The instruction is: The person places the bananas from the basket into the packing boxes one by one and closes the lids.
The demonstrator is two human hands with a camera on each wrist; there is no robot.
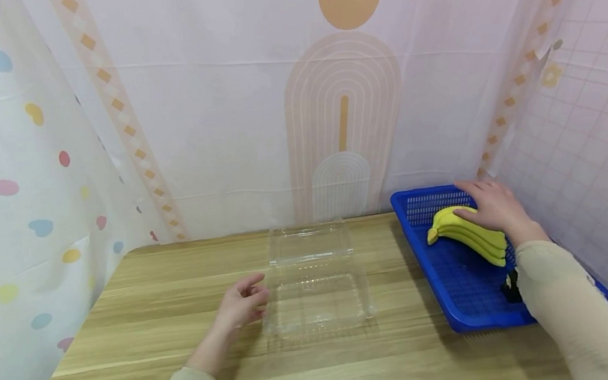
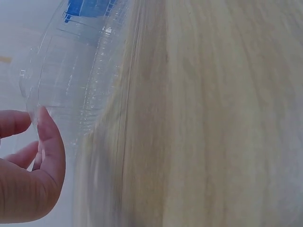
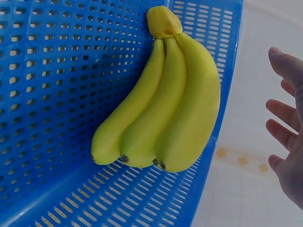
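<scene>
In the head view, my right hand [image 1: 492,206] hovers over a bunch of yellow bananas [image 1: 467,233] lying in a blue plastic basket [image 1: 434,290]. The right wrist view shows the hand [image 3: 291,127] with fingers spread and apart from the bananas [image 3: 175,104], beyond the basket rim. My left hand [image 1: 243,302], its fingers loosely bent, is at the left side of a clear plastic clamshell box [image 1: 319,300]. The box stands with its lid [image 1: 310,242] folded back. Thumb and finger tips are right at the box's edge [image 2: 71,80] in the left wrist view.
A wood-grain table [image 1: 146,312] carries both the box and the basket, the basket at the right. Behind the table hangs a patterned curtain [image 1: 223,130], with a dotted one [image 1: 38,195] on the left and a grid-patterned one [image 1: 593,146] on the right.
</scene>
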